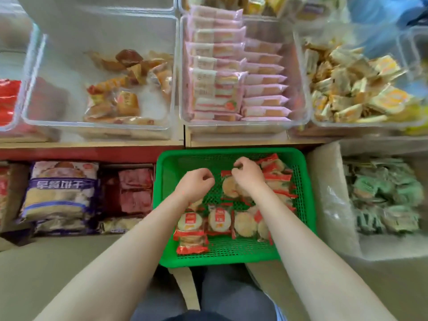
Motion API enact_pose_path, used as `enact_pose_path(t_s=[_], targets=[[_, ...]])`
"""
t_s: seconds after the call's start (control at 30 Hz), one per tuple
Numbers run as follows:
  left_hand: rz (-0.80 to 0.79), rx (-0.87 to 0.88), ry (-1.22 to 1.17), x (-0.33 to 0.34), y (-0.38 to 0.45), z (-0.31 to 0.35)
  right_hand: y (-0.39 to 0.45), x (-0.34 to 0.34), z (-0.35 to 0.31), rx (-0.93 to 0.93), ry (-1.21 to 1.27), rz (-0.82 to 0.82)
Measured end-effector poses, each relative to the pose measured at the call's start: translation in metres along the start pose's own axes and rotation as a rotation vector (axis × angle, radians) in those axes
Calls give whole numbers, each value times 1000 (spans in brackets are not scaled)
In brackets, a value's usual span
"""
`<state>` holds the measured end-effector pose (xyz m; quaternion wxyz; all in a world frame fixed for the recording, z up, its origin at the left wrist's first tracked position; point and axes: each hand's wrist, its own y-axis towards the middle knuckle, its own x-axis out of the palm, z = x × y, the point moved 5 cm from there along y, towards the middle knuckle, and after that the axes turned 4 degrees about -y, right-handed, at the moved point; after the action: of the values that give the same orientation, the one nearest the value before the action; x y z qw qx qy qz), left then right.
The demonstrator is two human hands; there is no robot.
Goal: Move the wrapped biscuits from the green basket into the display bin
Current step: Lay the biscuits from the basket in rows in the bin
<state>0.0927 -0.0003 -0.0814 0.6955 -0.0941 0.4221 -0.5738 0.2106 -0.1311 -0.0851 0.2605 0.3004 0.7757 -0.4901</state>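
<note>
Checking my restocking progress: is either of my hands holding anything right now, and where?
The right hand pinches the top edge of a red-and-clear wrapped round biscuit in the green plastic mesh basket. The left hand looks empty.

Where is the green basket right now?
The green basket sits low in the middle of the head view, just below the clear bin of pink packets, with both hands reaching into it.
</note>
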Motion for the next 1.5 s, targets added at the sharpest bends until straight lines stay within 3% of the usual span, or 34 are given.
enact_pose_path(t_s=[0.1, 0.3, 0.43, 0.5, 0.57, 0.7, 0.8, 0.93, 1.1, 1.33, 1.5], targets=[[-71, -99, -28, 32, 12, -7, 12, 17, 45, 88, -130, -110], [-86, -317, -252, 65, 28, -23, 21, 38, 74, 77, -223, -236], [-119, -464, -414, 78, 27, -31, 14, 47, 69, 6, -449, -182], [-120, -490, -451, 83, 25, -33, 15, 46, 67, -22, -435, -117], [-118, -509, -498, 87, 25, -35, 13, 36, 61, 19, -240, -93], [-80, -503, -702, 88, 22, -28, 6, 17, 52, 193, 461, -39], [-87, -476, -962, 90, 17, -24, 2, 15, 46, 217, 712, -143], [-70, -470, -1079, 86, 12, -27, -6, 19, 42, 132, 551, -350], [176, -503, -1009, 74, 8, -47, 7, 22, 67, 200, 384, -134], [314, -499, -933, 66, 3, -69, 9, 54, 75, 276, 322, -185], [376, -448, -925, 55, 3, -76, 13, 67, 67, 308, 133, -85]])
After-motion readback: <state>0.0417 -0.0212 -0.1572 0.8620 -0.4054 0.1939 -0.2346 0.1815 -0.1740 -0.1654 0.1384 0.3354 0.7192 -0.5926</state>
